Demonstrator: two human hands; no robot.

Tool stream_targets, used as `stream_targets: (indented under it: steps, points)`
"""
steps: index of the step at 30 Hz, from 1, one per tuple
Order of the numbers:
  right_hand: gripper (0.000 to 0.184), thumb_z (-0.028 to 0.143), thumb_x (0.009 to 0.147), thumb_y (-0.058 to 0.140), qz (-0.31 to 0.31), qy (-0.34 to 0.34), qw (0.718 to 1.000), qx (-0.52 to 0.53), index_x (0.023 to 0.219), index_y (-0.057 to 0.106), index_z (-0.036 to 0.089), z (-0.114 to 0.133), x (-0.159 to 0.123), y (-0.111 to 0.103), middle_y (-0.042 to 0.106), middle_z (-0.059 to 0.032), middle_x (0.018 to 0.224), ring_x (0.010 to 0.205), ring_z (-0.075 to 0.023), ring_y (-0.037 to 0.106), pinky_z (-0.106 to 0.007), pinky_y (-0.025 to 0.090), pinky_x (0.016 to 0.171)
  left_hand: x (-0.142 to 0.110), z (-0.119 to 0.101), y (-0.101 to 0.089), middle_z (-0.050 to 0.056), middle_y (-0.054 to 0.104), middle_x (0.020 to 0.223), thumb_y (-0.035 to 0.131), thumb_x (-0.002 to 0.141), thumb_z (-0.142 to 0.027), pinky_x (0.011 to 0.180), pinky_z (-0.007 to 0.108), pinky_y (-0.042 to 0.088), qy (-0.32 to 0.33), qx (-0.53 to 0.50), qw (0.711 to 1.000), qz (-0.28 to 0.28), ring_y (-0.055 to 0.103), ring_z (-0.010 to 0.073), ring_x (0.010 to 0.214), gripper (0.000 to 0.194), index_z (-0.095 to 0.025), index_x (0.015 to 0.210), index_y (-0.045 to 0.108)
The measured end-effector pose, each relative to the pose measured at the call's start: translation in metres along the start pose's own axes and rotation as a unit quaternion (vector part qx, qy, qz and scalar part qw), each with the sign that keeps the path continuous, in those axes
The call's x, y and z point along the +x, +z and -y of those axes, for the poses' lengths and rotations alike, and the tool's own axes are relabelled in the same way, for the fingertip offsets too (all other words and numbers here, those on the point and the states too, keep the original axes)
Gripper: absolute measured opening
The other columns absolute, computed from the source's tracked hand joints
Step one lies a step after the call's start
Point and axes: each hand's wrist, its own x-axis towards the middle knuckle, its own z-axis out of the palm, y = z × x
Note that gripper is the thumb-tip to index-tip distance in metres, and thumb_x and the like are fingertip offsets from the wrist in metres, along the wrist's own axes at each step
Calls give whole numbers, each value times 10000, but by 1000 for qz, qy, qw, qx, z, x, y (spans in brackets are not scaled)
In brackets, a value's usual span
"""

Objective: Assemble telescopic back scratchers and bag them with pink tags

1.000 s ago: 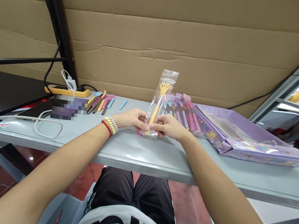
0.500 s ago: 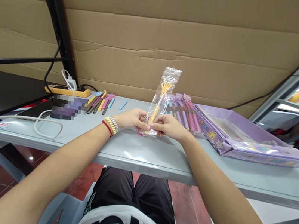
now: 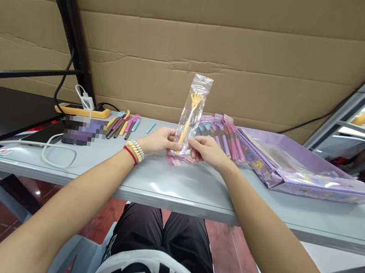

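Observation:
A small yellow back scratcher point(image 3: 184, 132) with a hand-shaped head stands nearly upright inside a clear plastic bag point(image 3: 202, 83). My left hand point(image 3: 162, 139) pinches the bag's lower left side, thumb in front. At the lower right edge of the bag my right hand point(image 3: 208, 150) has its thumb and forefinger closed on the plastic. Pink printed cards point(image 3: 175, 161) lie on the table under the bag, partly covered by it and my hands. Just beyond my right hand, several bagged back scratchers point(image 3: 226, 141) in purple, pink and blue lie side by side.
Loose coloured back scratchers point(image 3: 124, 125) and a blue stick point(image 3: 150, 127) lie at the back left. A purple display box point(image 3: 320, 187) sits at the right. A yellow power strip point(image 3: 99, 114), a white cable point(image 3: 56, 165) and a cardboard wall point(image 3: 217, 45) border the grey table point(image 3: 173, 195).
The bagged yellow back scratcher has moved slightly left and up and stands straighter. My right fingers have shifted from the bag's bottom middle to its right edge, uncovering more of the pink cards.

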Motion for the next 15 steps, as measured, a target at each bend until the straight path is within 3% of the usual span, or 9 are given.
stream_targets:
  steps: [2, 5, 8, 11, 15]
  points:
    - [477, 587, 845, 493, -59, -9, 992, -108, 621, 519, 166, -1, 1, -1, 541, -3, 518, 460, -96, 438, -242, 321, 493, 0, -1, -3, 12, 634, 695, 765, 645, -322, 581, 243, 444, 4, 38, 998, -48, 562, 108, 602, 378, -116, 920, 609]
    - [337, 415, 838, 562, -109, -16, 954, -280, 616, 556, 160, -1, 1, -2, 590, -11, 579, 543, -111, 471, -251, 303, 539, 0, -1, -7, 10, 632, 675, 695, 707, -290, 568, 243, 425, 19, 138, 982, -132, 548, 108, 582, 245, -126, 859, 595]
    - [221, 333, 830, 576, -99, -3, 941, -325, 697, 609, 159, -3, 1, -1, 645, -12, 663, 615, -126, 534, -247, 329, 572, 1, 1, -9, 17, 659, 706, 661, 726, -243, 644, 262, 440, 31, 297, 932, -208, 582, 134, 651, 154, -139, 829, 615]
    - [191, 327, 841, 574, -76, -18, 929, -361, 799, 654, 158, -6, 1, 1, 680, -34, 773, 732, -160, 593, -252, 380, 648, 1, 6, -11, 21, 685, 749, 655, 732, -224, 714, 274, 451, 26, 409, 882, -233, 612, 157, 715, 170, -155, 887, 652]
    - [293, 358, 873, 571, -34, -72, 906, -415, 1049, 670, 146, -13, 2, 6, 668, -102, 1036, 1014, -239, 578, -297, 409, 831, 1, 9, -13, 37, 708, 823, 639, 754, -226, 732, 275, 461, 13, 451, 863, -228, 637, 176, 770, 231, -160, 975, 656]
